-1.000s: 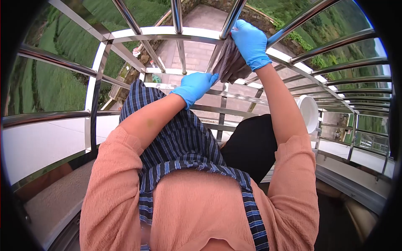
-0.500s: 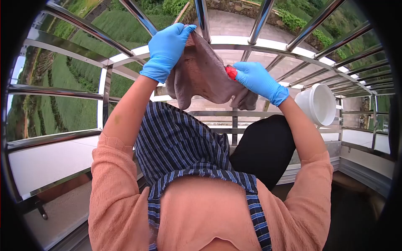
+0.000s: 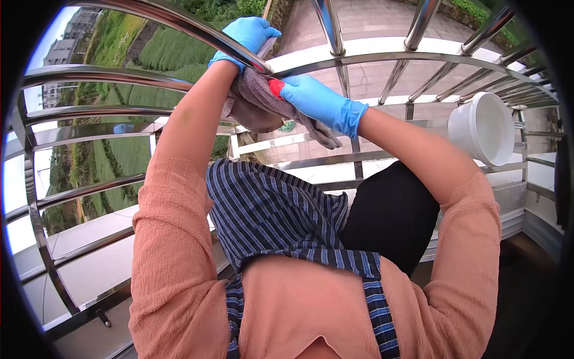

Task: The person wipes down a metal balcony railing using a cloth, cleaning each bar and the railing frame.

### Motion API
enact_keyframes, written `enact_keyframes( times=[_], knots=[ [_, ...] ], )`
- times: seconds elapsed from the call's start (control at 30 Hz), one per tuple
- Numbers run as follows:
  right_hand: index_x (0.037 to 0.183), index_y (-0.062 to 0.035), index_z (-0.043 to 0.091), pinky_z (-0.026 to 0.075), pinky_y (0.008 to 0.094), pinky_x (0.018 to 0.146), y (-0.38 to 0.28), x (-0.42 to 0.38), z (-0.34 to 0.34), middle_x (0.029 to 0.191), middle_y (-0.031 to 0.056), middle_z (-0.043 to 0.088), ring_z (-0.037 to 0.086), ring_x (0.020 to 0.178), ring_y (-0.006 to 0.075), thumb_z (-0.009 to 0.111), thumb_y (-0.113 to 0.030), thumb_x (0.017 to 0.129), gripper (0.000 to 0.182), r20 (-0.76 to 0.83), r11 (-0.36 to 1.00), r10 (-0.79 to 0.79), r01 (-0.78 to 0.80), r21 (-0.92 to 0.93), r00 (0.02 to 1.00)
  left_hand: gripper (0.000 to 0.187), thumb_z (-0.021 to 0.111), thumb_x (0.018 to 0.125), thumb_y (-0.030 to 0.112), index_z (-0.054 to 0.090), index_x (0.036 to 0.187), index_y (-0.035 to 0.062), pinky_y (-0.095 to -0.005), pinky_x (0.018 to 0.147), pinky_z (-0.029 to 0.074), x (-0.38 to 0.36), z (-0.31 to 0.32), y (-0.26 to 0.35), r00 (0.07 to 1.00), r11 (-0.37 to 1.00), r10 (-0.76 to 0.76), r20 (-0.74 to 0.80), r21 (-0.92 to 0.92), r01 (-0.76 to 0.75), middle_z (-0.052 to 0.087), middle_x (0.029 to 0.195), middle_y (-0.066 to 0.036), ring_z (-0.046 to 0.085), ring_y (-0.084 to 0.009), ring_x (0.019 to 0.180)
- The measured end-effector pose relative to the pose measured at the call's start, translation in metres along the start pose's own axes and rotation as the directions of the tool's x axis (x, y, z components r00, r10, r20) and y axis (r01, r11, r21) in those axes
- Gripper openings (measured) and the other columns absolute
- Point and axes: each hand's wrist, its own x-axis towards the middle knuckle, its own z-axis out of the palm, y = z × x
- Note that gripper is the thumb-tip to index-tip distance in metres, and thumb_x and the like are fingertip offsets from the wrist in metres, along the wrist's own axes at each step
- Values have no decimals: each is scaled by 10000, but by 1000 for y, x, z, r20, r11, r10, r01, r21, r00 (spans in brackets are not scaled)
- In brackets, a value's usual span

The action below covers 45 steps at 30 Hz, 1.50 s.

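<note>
A greyish-mauve cloth (image 3: 260,96) hangs bunched at the steel railing, its lower end drooping toward my lap. My left hand (image 3: 248,37), in a blue glove, reaches past a slanted steel bar (image 3: 197,27) with its fingers closed on the far end of the cloth. On the near side, my right hand (image 3: 320,105), also blue-gloved, is closed at the cloth's upper edge. A small red piece (image 3: 276,88) sticks out at its fingertips; I cannot tell what it is. The bar partly hides my left wrist and the cloth.
A white bucket (image 3: 490,128) sits at the railing on the right, beside my right forearm. Steel bars (image 3: 335,33) and a curved rail (image 3: 388,55) stand in front of me. My knees, under a striped apron (image 3: 275,209), are close below the cloth.
My view has turned left. The cloth, spread between both hands before, is now bunched against the railing; my left hand is behind the slanted bar, and my right hand has come nearer to it.
</note>
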Motion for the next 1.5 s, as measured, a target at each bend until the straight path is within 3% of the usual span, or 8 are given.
enact_keyframes(
  times=[0.23,0.47,0.5,0.53,0.6,0.8,1.07,1.5],
  knots=[
    [1175,-20,578,446,321,857,0,20,9,1045,156,625,567,946,209,440,-341,947,417,69,954,-106,82,289,992,252,546,843,390,703,947,224,-356,824,481,25,46,-40,994,991,-19,110,132,4,660,970,-55,614,-258,925],
    [1133,-50,616,445,285,845,12,4,-22,1026,62,631,549,920,137,444,-432,947,458,95,963,-269,266,51,958,241,532,873,329,683,1044,253,-352,793,491,18,57,-61,961,977,180,211,72,-199,658,934,-81,624,-254,882],
    [1105,-56,627,444,272,840,8,-10,-35,994,44,631,538,885,121,437,-444,946,460,194,1000,-8,8,-2,981,250,552,870,327,686,1052,220,-346,778,491,14,52,-57,964,981,182,196,29,-191,663,923,-93,630,-255,858],
    [1096,-52,628,444,271,841,9,-17,-42,980,48,631,537,878,122,434,-448,946,466,200,1000,-14,16,-10,980,465,664,746,531,716,905,97,-369,790,499,3,30,-36,983,962,-42,178,-257,88,682,897,-128,646,-321,842],
    [1079,-43,629,443,269,844,12,-26,-51,954,55,630,534,866,124,428,-457,947,479,213,999,-27,34,-31,977,460,690,731,518,716,921,99,-357,781,499,-11,17,-31,986,947,96,137,-318,-48,687,874,-112,651,-290,813],
    [1042,16,629,434,273,841,4,-50,-79,939,89,634,534,883,130,461,-523,909,580,117,972,16,12,-236,993,325,689,786,340,710,922,46,-296,746,485,-44,-8,-22,967,884,-187,171,-399,242,674,875,-67,620,-186,804],
    [1075,36,622,419,279,879,34,-73,-98,988,92,631,540,923,153,509,-593,851,677,30,983,111,-106,-152,993,381,646,729,467,707,931,150,-412,785,510,-60,-14,-12,951,935,-287,118,-180,304,674,913,-152,647,-330,854],
    [803,-6,605,408,269,644,24,-129,-96,718,-6,496,435,690,98,641,-388,837,386,-271,915,151,-238,-325,951,294,693,797,348,629,813,61,-319,618,474,-192,20,52,917,707,-393,-73,-661,251,600,692,-85,566,-192,623]
  ],
)
